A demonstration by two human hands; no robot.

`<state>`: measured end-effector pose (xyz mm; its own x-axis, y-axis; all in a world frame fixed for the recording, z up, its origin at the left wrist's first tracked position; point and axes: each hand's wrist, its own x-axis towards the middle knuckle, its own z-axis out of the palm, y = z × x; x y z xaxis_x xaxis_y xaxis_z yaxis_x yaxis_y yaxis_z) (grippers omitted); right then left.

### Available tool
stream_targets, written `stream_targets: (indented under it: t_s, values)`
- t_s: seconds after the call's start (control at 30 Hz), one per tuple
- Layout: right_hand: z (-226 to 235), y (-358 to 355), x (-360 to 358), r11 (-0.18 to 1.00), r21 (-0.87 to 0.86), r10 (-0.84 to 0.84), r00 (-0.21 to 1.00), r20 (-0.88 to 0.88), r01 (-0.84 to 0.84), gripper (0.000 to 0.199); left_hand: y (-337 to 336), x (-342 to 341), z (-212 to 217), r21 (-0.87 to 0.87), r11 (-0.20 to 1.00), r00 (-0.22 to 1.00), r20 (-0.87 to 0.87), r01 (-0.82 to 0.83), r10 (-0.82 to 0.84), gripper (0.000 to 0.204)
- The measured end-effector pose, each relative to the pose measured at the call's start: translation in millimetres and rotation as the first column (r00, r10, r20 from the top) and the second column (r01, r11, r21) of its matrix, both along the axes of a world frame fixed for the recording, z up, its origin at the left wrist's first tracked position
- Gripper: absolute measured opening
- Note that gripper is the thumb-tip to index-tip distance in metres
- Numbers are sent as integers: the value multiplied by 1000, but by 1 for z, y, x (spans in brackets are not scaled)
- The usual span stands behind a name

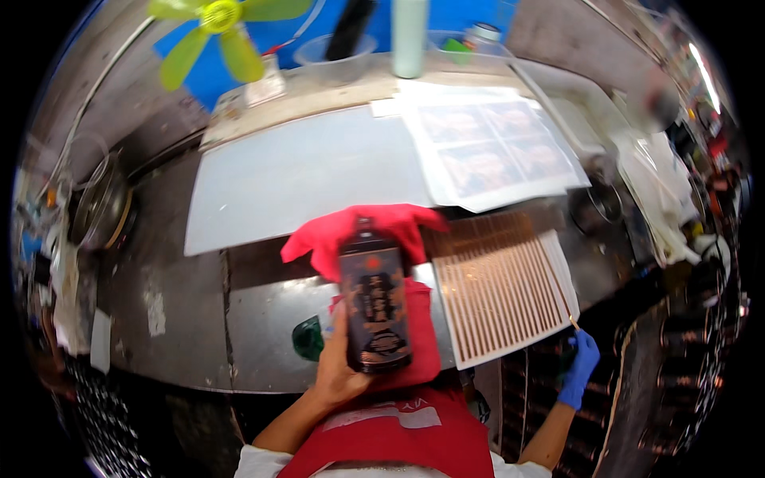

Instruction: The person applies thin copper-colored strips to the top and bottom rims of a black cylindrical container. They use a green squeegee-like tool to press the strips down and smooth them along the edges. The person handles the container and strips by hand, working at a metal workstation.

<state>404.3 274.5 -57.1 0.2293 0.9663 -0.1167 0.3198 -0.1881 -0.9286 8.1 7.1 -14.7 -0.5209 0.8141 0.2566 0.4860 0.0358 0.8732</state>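
My left hand (335, 362) is wrapped around the lower side of a dark rectangular bottle (374, 311) with a short neck and a copper-patterned label. The bottle is held up in front of my red apron (382, 438), above a red cloth (319, 235) on the bench. In a blue glove, my right hand (582, 365) pinches the end of a thin copper-coloured strip (574, 321) at the near right corner of a white sheet (502, 307). Rows of such narrow strips cover that sheet. The bottle hides part of the cloth.
A green translucent object (307, 338) lies left of the bottle. Behind are a pale grey board (303, 175) and printed sheets (494, 143). A yellow-green fan (219, 16), a clear tub (335, 68) and a pale green cylinder (409, 40) stand at the back. Dark bottles fill racks (685, 382) at right.
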Motion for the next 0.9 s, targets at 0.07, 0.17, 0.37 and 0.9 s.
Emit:
stream_targets:
  t_s: [0.07, 0.17, 0.37, 0.9]
  values:
    - [26, 0, -16, 983, 139, 96, 979, 181, -122, 14, -5, 0, 8, 15, 1000, 998, -60, -24, 25, 97]
    - [100, -15, -81, 918, 253, 205, 913, 353, -304, 9, -14, 1, 15, 72, 995, 983, -163, -71, 82, 85]
    - [200, -35, -173, 765, 100, 566, 738, 368, -636, 5, -20, 8, 12, 201, 971, 941, -286, -127, 182, 72]
    - [316, -99, -302, -135, -201, 951, -184, 248, -970, 8, 1, -43, 68, 382, 876, 945, 18, 295, -326, 87]
